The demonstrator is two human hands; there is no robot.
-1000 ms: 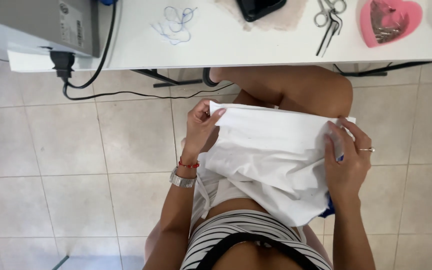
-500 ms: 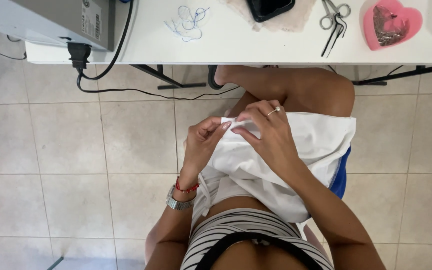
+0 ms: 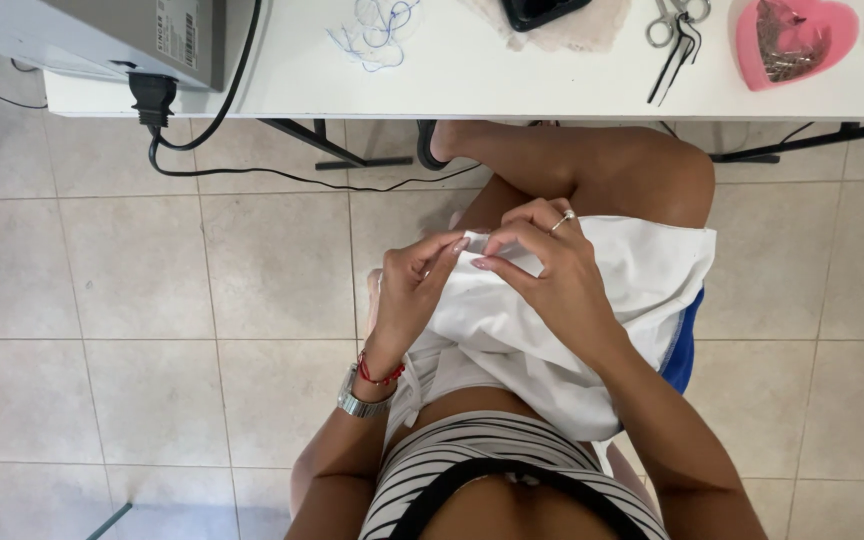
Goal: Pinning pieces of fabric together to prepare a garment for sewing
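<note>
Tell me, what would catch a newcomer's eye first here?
Both hands meet at the middle: the left hand and the right hand pinch one edge of a white cloth spread over the lap. On the white table above, a pink heart-shaped dish sits by scissors.

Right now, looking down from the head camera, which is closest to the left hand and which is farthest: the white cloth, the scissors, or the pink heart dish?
1. White cloth: pinched by the left hand, on the lap.
2. Scissors: up on the white table, to the right.
3. Pink heart dish: on the table too, farther right, past the scissors.
</note>
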